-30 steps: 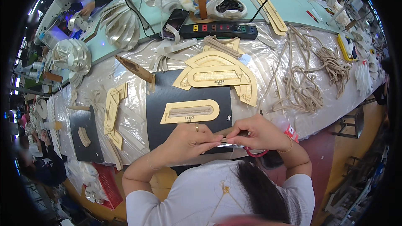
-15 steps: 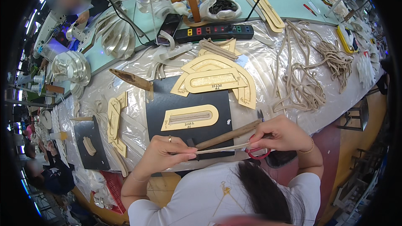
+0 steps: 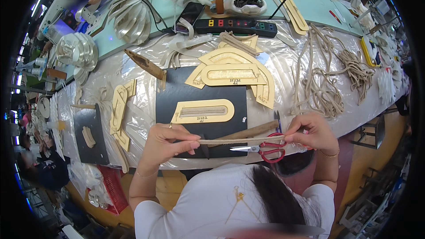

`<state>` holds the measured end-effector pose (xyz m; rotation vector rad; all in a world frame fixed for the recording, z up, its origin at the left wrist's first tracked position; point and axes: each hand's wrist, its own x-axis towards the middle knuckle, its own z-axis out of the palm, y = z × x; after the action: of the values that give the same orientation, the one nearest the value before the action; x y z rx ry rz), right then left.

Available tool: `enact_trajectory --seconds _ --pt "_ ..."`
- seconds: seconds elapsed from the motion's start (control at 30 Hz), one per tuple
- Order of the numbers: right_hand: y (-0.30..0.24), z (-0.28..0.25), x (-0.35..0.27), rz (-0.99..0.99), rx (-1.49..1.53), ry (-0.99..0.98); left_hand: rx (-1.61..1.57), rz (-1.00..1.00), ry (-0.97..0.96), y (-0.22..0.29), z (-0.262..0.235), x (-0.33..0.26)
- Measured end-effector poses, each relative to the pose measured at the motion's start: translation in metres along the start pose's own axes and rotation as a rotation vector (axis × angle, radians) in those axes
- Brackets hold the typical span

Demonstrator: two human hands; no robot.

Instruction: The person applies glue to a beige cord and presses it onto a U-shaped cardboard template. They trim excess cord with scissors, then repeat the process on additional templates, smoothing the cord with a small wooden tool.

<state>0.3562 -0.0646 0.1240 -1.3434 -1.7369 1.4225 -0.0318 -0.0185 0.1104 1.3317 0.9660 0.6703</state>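
Left hand [image 3: 166, 142]: thumb and forefinger pinch one end of the tan cord [image 3: 241, 140]; the curled palm hides whether any cord runs on past them.
Right hand [image 3: 312, 133]: thumb and forefinger pinch the other end, at about the same height.
Tan cord: straight and nearly level between the two pinches, with no sag to be seen.
Step in hand: by the look of it, pulling one length straight, perhaps to even it or judge it.
Next move: seems to call for an even pull, both pinches firm and the cord free of twist.
Red-handled scissors [image 3: 255, 149]: under the cord, nearer the right fingers, blades pointing toward the left ones; close enough to snag if the cord drops.
Wooden handle [image 3: 252, 132]: slanting just beyond the cord, between the two sets of fingers.
Black board [image 3: 203, 92]: beyond the left fingers, under the handle's near end.
Slotted yellow template [image 3: 218, 118]: on that board, farther out from the left fingers, tan strips [image 3: 202, 111] lying in its slot.
Template pile [image 3: 234, 80]: farther out again, overlapping the board's far edge.
Loose cord tangle [image 3: 319, 85]: well beyond the right fingers, on the plastic sheet [image 3: 283, 75].
Small dark board [image 3: 84, 121]: well left of the left fingers, bearing a short bundle [image 3: 88, 137] of tan strips.
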Motion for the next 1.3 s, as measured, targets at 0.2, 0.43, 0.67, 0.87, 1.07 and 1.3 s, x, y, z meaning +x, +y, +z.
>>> enact_trajectory --seconds 0.2,0.43,0.67,0.87,1.07,1.3 --pt "-0.003 -0.001 0.006 0.087 0.132 0.016 -0.091 -0.024 0.062 -0.008 -0.006 0.0" --pt "-0.006 0.002 0.012 0.063 0.116 0.007 -0.14 -0.008 0.16 -0.01 -0.01 -0.009" --pt "-0.015 0.01 0.018 0.002 0.019 0.018 -0.106 -0.039 0.127 -0.013 -0.02 -0.015" --pt "-0.034 0.047 0.043 -0.216 -0.352 -0.109 0.579 0.226 -0.005 -0.009 0.01 0.003" --pt "-0.038 0.068 0.057 -0.323 -0.22 -0.134 0.259 0.028 -0.279 -0.002 0.053 0.025" --pt "-0.033 0.046 0.042 -0.164 -0.167 -0.254 0.521 0.118 -0.281 0.02 0.034 0.011"
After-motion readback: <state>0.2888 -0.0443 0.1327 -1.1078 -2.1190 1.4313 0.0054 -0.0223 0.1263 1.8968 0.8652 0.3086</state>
